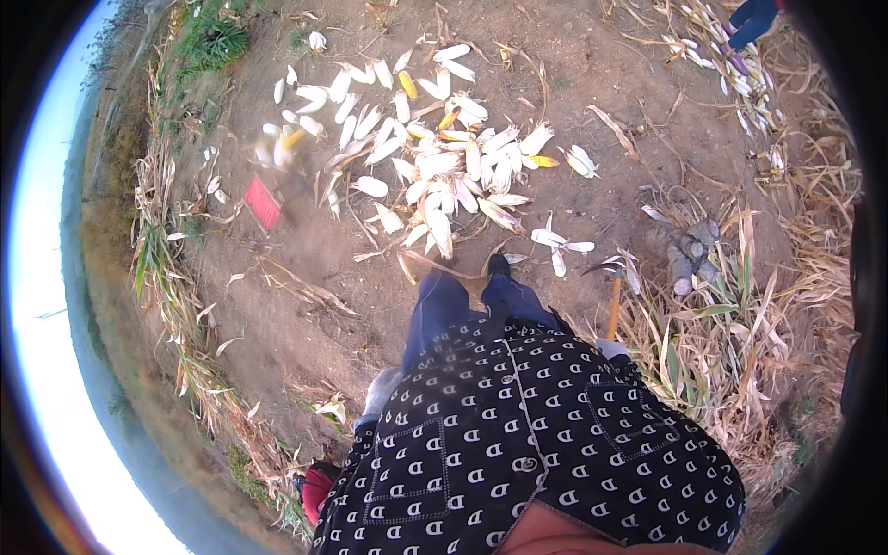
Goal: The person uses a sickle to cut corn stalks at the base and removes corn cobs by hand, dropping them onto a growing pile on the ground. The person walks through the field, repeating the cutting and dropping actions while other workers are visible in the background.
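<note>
My right hand (612,348), in a pale glove, is closed around the wooden handle of a sickle (615,305). The sickle's dark curved blade points left above the dry stalks. Beside my left thigh hangs my left hand (381,393), in a grey-white glove; its fingers are partly hidden, and nothing shows in it. Before my feet spreads a loose pile of corn ears (444,166), most in pale husks. A few bare yellow ears, such as one corn cob (408,85), lie among them. A single husked ear (580,161) rests at the pile's right.
A grey cut stump (683,253) stands at the right, next to dry corn stalks (721,347). Another row of stalks (187,347) runs along the left. A red object (263,202) lies left of the pile. At top right, a person's legs (753,24) stand near more ears (746,83).
</note>
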`<state>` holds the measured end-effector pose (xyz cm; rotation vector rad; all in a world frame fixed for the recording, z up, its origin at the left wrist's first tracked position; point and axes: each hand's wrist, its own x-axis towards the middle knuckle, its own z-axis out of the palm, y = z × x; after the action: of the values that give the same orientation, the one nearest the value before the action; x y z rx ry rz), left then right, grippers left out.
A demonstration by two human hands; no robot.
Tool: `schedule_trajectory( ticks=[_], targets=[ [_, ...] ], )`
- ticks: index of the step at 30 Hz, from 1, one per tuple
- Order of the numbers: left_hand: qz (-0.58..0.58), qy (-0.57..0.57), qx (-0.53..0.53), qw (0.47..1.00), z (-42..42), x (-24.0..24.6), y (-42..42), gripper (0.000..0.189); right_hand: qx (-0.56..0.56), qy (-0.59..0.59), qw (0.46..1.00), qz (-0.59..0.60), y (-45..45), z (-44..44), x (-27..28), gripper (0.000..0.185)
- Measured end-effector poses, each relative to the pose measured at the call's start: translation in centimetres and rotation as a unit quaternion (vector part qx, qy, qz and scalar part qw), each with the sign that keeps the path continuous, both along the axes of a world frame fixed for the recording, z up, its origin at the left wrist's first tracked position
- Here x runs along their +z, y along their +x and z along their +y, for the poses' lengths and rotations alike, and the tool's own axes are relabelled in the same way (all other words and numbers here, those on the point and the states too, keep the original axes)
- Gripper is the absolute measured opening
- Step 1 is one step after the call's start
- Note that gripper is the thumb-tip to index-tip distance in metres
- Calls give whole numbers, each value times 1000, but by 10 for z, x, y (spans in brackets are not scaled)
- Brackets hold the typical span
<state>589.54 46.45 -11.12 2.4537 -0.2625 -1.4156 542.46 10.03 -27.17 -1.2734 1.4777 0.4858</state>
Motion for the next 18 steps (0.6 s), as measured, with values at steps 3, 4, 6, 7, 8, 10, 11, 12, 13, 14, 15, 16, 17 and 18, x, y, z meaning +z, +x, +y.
schedule_trajectory(
  ticks=[3, 4, 6, 7, 8, 10, 11, 12, 13, 14, 15, 16, 17, 18],
  targets=[
    [19, -30, 74, 997, 1, -18, 4, 40, -18, -12, 1000, -17, 11, -6, 0, 24],
    [17, -16, 97, 995, 1, -25, 5, 39, -26, -16, 999, -24, 17, -10, 1, 23],
    [1, -13, 78, 997, 3, -37, 7, 39, -35, -27, 998, -45, 31, -17, 3, 23],
    [-8, -12, 68, 998, 3, -42, 9, 39, -41, -33, 997, -56, 40, -21, 6, 23],
    [7, -39, 82, 996, 4, -45, 10, 39, -47, -37, 996, -68, 49, -24, 9, 23],
    [9, -38, 77, 996, 6, -46, 11, 39, -113, -25, 991, -69, 70, -29, 22, 22],
    [12, -32, 70, 997, 6, -44, 13, 39, -147, -20, 986, -70, 80, -32, 30, 21],
    [16, -27, 64, 997, 5, -41, 14, 39, -243, 7, 967, -72, 91, -32, 38, 21],
    [21, -22, 57, 998, 4, -36, 16, 39, -343, 51, 934, -90, 100, -31, 47, 21],
    [29, -17, 51, 998, 1, -32, 17, 39, -331, 36, 941, -68, 106, -31, 57, 20],
    [36, -13, 46, 998, -3, -26, 19, 39, -328, 49, 940, -76, 110, -30, 64, 20],
    [40, -10, 43, 998, -8, -21, 22, 39, -331, 60, 940, -62, 113, -27, 70, 20],
    [45, -10, 43, 998, -14, -15, 25, 39, -340, 53, 937, -53, 114, -24, 75, 21],
    [49, -12, 50, 998, -21, -11, 28, 39, -350, 45, 935, -46, 113, -21, 78, 22]
  ],
)
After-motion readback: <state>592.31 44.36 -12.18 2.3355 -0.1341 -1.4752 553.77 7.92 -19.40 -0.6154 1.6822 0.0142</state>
